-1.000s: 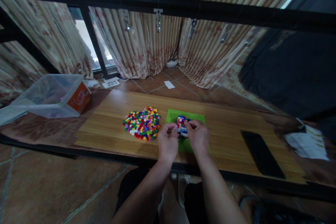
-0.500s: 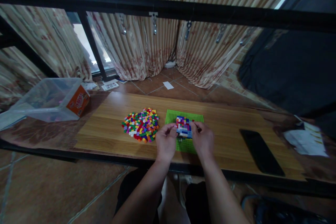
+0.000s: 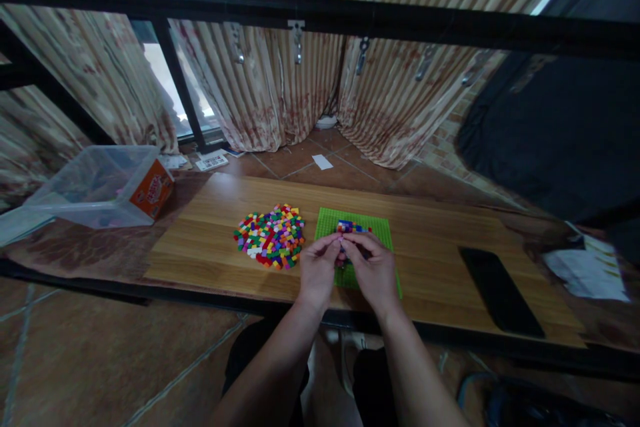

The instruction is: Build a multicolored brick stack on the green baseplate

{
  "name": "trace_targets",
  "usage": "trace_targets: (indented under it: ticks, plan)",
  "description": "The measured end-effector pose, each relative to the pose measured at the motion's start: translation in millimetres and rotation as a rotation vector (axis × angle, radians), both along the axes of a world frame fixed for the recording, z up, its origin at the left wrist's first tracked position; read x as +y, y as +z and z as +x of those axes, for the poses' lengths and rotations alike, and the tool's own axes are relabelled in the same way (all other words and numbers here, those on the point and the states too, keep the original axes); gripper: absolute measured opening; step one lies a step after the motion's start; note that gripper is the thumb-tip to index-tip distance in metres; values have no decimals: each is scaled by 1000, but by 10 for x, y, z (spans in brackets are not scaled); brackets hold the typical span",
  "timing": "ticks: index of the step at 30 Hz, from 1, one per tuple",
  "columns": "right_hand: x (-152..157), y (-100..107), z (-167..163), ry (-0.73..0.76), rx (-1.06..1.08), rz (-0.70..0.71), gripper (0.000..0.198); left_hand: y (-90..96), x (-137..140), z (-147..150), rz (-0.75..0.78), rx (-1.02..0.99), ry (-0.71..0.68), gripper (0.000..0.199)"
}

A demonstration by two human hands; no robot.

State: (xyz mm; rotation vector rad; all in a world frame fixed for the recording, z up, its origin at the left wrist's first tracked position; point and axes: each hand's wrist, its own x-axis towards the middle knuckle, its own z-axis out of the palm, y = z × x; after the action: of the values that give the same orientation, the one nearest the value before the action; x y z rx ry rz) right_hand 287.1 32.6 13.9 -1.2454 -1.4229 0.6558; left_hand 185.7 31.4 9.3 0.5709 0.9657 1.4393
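Note:
My left hand (image 3: 318, 271) and my right hand (image 3: 374, 271) meet fingertip to fingertip above a green studded baseplate (image 3: 327, 216). Both are closed in a pinch on what looks like a small pink building brick (image 3: 341, 238), mostly covered by the fingers. Under them a block built of multicoloured bricks (image 3: 345, 224) sits on the baseplate; only its far edge, with blue, white and red bricks, shows clearly. To the left of my left hand lies a heap of loose coloured building bricks (image 3: 270, 237) on the wooden board (image 3: 210, 240).
A clear plastic bin (image 3: 95, 197) with an orange label stands at the table's left end. On the right lie a black phone-like slab (image 3: 501, 291) and some white papers (image 3: 585, 263). A dark metal bar (image 3: 320, 10) crosses above the table's far side, before striped curtains.
My right hand has moved left from the brick block's right side, and its fingertips now meet those of my left hand. Both hands now cover most of the block.

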Motion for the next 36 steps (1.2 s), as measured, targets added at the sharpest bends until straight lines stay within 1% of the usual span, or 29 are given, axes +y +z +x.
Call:
trace_targets:
  ticks: [5, 9, 14, 17, 19, 24, 27, 29, 31, 36]
  plan:
    - [3, -27, -6, -16, -13, 5, 19, 7, 1, 8, -7, -24, -3, 24]
    - [16, -15, -1, -30, -47, 29, 20, 36, -8, 18, -3, 16, -23, 25]
    - [93, 14, 145, -118, -204, 68, 26, 24, -13, 45, 13, 67, -70, 38]
    - [159, 4, 241, -164, -300, 96, 26, -21, -3, 54, 6, 116, -48, 35]
    - [194, -15, 269, -157, -357, 107, 25, -48, 3, 56, 18, 167, -57, 33]
    - [235, -66, 252, -109, -479, 94, 27, -53, 1, 61, 54, 321, -207, 42]
    - [248, -80, 244, -107, -505, 83, 27, -44, 8, 68, 80, 375, -324, 46]
    - [257, -82, 245, -111, -506, 80, 27, -53, 18, 72, 109, 412, -378, 48]
    - [267, -84, 247, -121, -499, 76, 25, -76, 28, 74, 138, 454, -397, 50]
    - [283, -95, 251, -139, -434, 48, 22, -128, 27, 79, 180, 550, -389, 48]
